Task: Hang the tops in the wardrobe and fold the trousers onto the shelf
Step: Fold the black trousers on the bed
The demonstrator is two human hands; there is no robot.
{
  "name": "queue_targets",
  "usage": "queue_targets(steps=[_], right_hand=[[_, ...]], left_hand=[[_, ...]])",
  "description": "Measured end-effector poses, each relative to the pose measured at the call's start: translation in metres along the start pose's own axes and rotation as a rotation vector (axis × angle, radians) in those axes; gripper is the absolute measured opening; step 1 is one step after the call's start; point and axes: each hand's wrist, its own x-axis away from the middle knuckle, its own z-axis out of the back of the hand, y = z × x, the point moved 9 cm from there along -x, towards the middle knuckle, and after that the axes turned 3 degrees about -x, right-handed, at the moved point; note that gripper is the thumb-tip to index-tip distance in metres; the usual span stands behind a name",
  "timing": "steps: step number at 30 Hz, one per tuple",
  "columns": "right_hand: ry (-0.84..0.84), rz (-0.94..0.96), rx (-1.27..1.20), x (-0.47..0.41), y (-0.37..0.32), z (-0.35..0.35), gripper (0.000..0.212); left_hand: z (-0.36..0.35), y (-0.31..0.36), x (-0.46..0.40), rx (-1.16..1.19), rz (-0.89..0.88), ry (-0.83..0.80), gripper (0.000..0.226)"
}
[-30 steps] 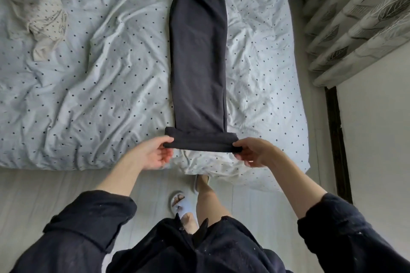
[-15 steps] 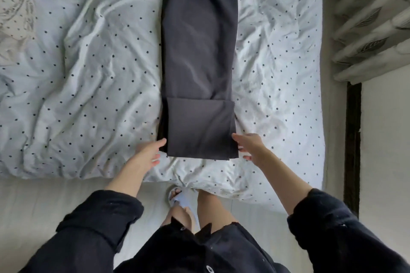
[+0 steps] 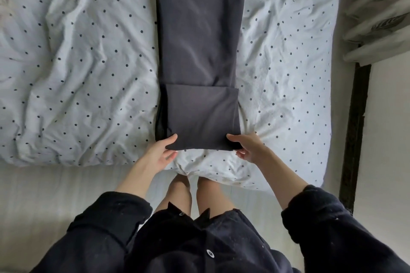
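Dark grey trousers [image 3: 199, 40] lie lengthwise on the bed, running away from me past the top of the view. Their near end is folded over into a flat square panel [image 3: 202, 115]. My left hand [image 3: 159, 153] pinches the panel's near left corner, thumb on top and fingers underneath. My right hand [image 3: 250, 148] pinches the near right corner the same way. No tops, wardrobe or shelf are in view.
The bed carries a rumpled white duvet with dark dots [image 3: 77, 73], and I stand against its near edge. A leaf-patterned curtain [image 3: 377, 6] hangs at the right, above a dark vertical frame [image 3: 355, 128]. Pale floor [image 3: 44, 195] shows at the lower left.
The narrow fold I held a second ago has been laid over into a wider panel. My hands, apart from the cloth half a second ago, now pinch its near corners. The view has moved closer.
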Motion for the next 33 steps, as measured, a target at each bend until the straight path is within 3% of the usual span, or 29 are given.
queue_targets(steps=[8,15,22,24,26,28,29,31,33], right_hand=[[-0.057,-0.046,0.046,0.029,-0.005,0.000,0.025],[-0.069,0.022,0.135,0.075,-0.085,0.001,0.017],[-0.164,0.299,-0.055,0.104,-0.233,-0.014,0.029],[-0.132,0.378,-0.057,0.100,-0.256,-0.016,0.034],[-0.005,0.415,0.010,0.083,-0.255,-0.012,0.029],[0.081,0.338,0.069,0.058,-0.228,-0.008,0.021],[0.083,0.266,0.078,0.048,-0.206,-0.008,0.019],[0.049,0.133,0.063,0.026,-0.169,-0.009,0.022],[-0.024,0.078,0.014,0.012,-0.149,-0.018,0.028]], left_hand=[[-0.002,0.013,0.042,0.031,0.049,-0.052,0.021],[-0.043,0.076,0.091,0.211,-0.006,-0.103,0.014],[-0.123,0.212,0.124,0.131,-0.288,-0.223,0.030],[-0.126,0.243,0.121,0.021,-0.432,-0.162,0.032],[-0.112,0.254,0.108,-0.068,-0.522,0.016,0.025],[-0.083,0.243,0.086,-0.128,-0.499,0.213,0.004],[-0.068,0.229,0.076,-0.162,-0.451,0.273,0.009],[-0.053,0.196,0.049,-0.224,-0.299,0.251,0.016],[-0.050,0.167,0.032,-0.241,-0.160,0.150,0.038]])
